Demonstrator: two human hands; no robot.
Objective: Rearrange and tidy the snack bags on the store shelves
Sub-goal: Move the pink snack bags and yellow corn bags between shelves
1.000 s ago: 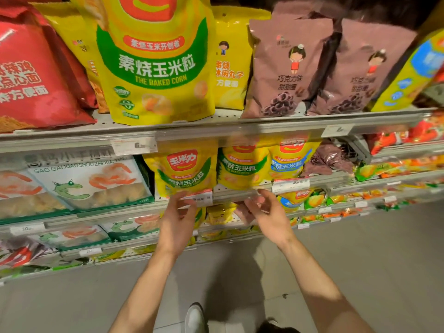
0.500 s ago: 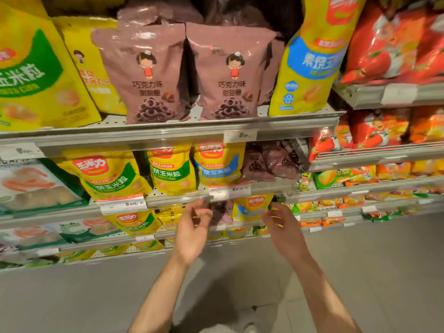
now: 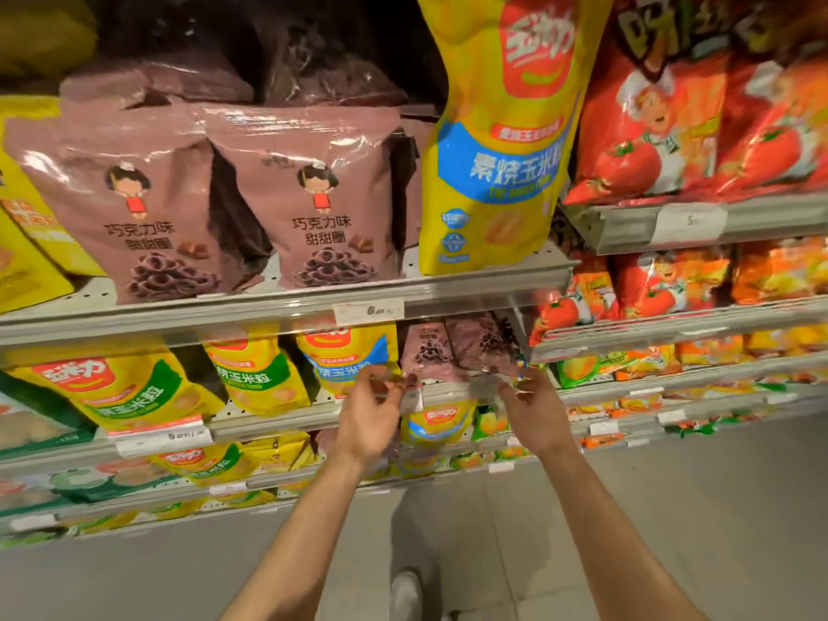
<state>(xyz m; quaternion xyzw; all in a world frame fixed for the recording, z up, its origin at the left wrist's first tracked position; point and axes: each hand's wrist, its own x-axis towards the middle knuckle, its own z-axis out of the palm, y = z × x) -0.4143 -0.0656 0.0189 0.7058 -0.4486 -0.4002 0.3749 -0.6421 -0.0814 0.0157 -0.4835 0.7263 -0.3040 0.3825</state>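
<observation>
Several tiers of shelving [image 3: 286, 307] packed with snack bags, running across the whole view, above grey floor [image 3: 672, 531]. Well above the hands, on the upper tier: a tall yellow corn bag with a blue band [image 3: 493, 141], upright, up and slightly right of the grip; just left of it, two brown chocolate-ring bags [image 3: 313, 195] side by side, upright; far right, orange tomato bags [image 3: 663, 118] on a separate, higher ledge. Level with the hands, to their left: yellow corn bags with green bands [image 3: 112, 387], leaning back on the middle tier. Directly behind the fingertips, two small brown bags [image 3: 457, 347] slumped on that same tier, between both hands. Left hand [image 3: 374, 414] raised at the shelf edge, fingers curled and pinched close near a hanging price tag [image 3: 412, 398]; contact too blurred to tell. Right hand [image 3: 533, 410] just beside, fingers bent narrow at the lower edge of the small brown bags; actual hold unclear. Below the wrists, one pale shoe [image 3: 405, 591].
</observation>
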